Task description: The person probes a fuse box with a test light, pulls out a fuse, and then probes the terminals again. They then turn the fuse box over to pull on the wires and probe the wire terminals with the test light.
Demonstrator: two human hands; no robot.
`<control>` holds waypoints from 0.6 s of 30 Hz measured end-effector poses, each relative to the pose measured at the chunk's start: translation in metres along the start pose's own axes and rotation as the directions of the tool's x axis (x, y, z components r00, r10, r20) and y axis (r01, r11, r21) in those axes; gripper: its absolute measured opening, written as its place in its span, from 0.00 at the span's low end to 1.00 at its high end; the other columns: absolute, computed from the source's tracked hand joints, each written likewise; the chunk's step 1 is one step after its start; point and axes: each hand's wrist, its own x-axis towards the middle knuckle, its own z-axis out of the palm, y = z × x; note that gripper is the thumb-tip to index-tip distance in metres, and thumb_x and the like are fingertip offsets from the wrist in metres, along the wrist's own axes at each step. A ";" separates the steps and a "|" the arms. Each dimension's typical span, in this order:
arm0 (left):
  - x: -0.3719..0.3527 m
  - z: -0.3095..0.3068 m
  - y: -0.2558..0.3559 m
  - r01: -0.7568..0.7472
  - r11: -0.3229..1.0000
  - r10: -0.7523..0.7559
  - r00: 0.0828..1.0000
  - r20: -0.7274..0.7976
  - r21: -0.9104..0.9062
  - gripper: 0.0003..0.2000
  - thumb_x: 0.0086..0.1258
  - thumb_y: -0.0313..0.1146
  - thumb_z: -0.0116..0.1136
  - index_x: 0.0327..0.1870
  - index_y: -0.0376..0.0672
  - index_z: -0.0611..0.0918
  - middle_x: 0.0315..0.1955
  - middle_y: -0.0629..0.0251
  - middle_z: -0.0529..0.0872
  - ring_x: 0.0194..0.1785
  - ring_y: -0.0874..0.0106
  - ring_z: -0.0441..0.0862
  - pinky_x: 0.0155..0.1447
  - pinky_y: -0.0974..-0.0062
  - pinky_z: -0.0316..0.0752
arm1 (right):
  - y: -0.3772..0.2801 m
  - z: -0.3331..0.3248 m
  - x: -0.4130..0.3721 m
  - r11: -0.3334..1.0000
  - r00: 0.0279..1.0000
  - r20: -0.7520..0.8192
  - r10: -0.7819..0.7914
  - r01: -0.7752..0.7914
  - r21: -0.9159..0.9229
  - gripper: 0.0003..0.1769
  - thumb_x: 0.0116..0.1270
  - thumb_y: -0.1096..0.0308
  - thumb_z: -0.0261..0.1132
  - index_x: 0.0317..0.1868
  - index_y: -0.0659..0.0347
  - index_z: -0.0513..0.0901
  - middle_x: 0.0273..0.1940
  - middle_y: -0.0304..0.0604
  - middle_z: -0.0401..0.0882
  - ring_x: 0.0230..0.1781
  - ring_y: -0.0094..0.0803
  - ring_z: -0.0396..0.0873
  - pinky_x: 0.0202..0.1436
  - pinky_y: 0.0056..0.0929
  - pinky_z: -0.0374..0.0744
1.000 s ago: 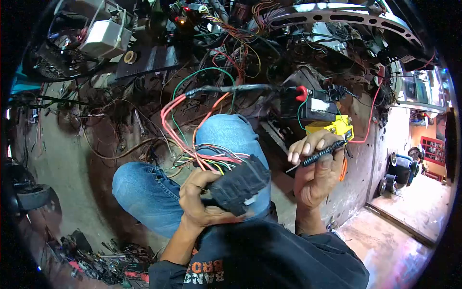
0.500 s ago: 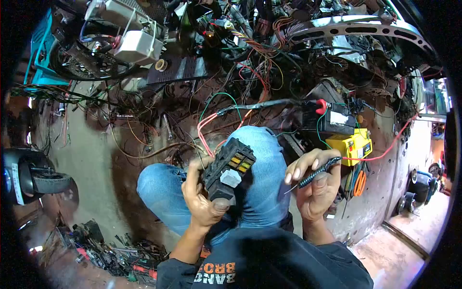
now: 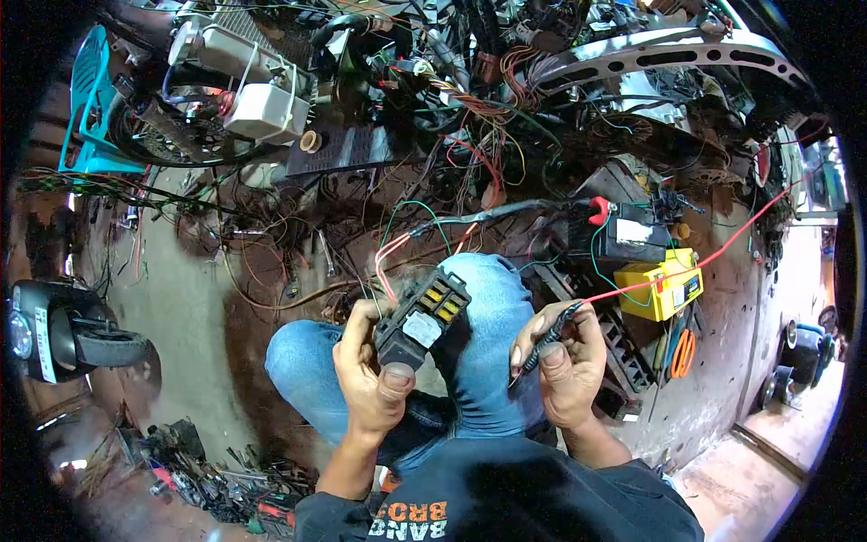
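My left hand (image 3: 368,384) is closed round a black fuse box (image 3: 397,341), thumb on its lower end. Several yellow fuses (image 3: 441,303) and a pale, squarish block (image 3: 422,329) show on its upper face. Red wires (image 3: 386,262) run from its far end to a dark taped cable (image 3: 488,215). Over my right knee, my right hand (image 3: 578,384) grips a black ribbed probe (image 3: 546,341) between thumb and fingers. Its thin tip points down and left, apart from the fuse box. A red lead (image 3: 695,268) stretches from the probe toward the upper right.
A black battery (image 3: 632,233) with a red clamp (image 3: 600,211) stands ahead on the right, beside a yellow battery (image 3: 664,287). Tangled wires (image 3: 492,99) and motorcycle parts fill the far side. Loose tools (image 3: 194,470) lie at lower left, near a wheel (image 3: 110,348).
My right hand has moved left and slightly down with the probe, whose tip now points more downward. The red lead looks straighter. The fuse box is turned a little, showing its fuses more squarely.
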 end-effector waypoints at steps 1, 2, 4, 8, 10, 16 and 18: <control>0.001 0.000 0.001 0.009 1.000 -0.009 1.000 0.000 0.007 0.49 0.54 0.79 0.66 0.51 0.32 0.78 0.36 0.71 0.81 0.39 0.83 0.75 0.44 0.84 0.71 | -0.001 0.000 0.000 1.000 1.000 -0.010 0.017 -0.017 0.010 0.24 0.74 0.56 0.71 0.54 0.66 0.71 0.40 0.47 0.79 0.38 0.30 0.81 0.41 0.28 0.81; 0.001 0.000 0.001 0.019 1.000 -0.019 1.000 -0.001 0.014 0.49 0.54 0.80 0.65 0.51 0.32 0.78 0.36 0.71 0.81 0.40 0.82 0.75 0.45 0.84 0.71 | 0.000 0.000 0.001 1.000 1.000 -0.012 0.017 -0.017 0.001 0.24 0.74 0.56 0.71 0.54 0.66 0.72 0.41 0.46 0.79 0.38 0.30 0.80 0.41 0.28 0.80; 0.002 0.000 0.000 0.021 1.000 -0.021 1.000 -0.006 0.019 0.49 0.54 0.81 0.64 0.50 0.32 0.78 0.37 0.71 0.80 0.41 0.82 0.75 0.46 0.83 0.71 | 0.000 -0.001 0.003 1.000 1.000 -0.017 0.017 -0.018 -0.020 0.24 0.74 0.56 0.70 0.55 0.66 0.72 0.41 0.46 0.79 0.38 0.30 0.80 0.40 0.28 0.80; 0.004 -0.001 -0.003 0.017 1.000 -0.017 1.000 0.001 0.007 0.49 0.54 0.81 0.64 0.51 0.33 0.78 0.39 0.70 0.80 0.42 0.82 0.75 0.47 0.83 0.71 | -0.003 -0.010 0.003 0.978 0.999 0.024 0.037 -0.031 -0.204 0.22 0.74 0.59 0.71 0.53 0.68 0.75 0.44 0.46 0.83 0.39 0.26 0.83 0.42 0.25 0.81; 0.004 -0.001 -0.002 0.030 1.000 -0.030 1.000 0.006 -0.002 0.49 0.54 0.81 0.64 0.51 0.33 0.78 0.39 0.71 0.80 0.42 0.82 0.75 0.47 0.83 0.71 | -0.001 -0.009 0.003 0.977 1.000 -0.005 0.012 -0.013 -0.213 0.20 0.74 0.62 0.71 0.52 0.69 0.77 0.45 0.45 0.85 0.39 0.24 0.84 0.44 0.24 0.82; 0.008 -0.003 -0.003 0.004 0.997 -0.006 1.000 0.030 0.083 0.51 0.58 0.83 0.55 0.53 0.32 0.78 0.40 0.68 0.82 0.43 0.80 0.77 0.49 0.81 0.73 | -0.002 -0.016 0.001 0.963 0.995 -0.037 0.088 -0.095 -0.253 0.20 0.76 0.62 0.70 0.55 0.70 0.77 0.45 0.44 0.84 0.36 0.22 0.81 0.42 0.22 0.80; 0.009 0.001 -0.003 0.024 0.999 -0.024 1.000 -0.011 -0.029 0.48 0.55 0.80 0.63 0.51 0.33 0.79 0.39 0.71 0.80 0.42 0.83 0.75 0.47 0.84 0.71 | -0.002 -0.017 0.001 0.962 0.993 -0.047 0.108 -0.116 -0.247 0.20 0.76 0.62 0.69 0.56 0.70 0.77 0.45 0.44 0.83 0.34 0.21 0.78 0.40 0.21 0.79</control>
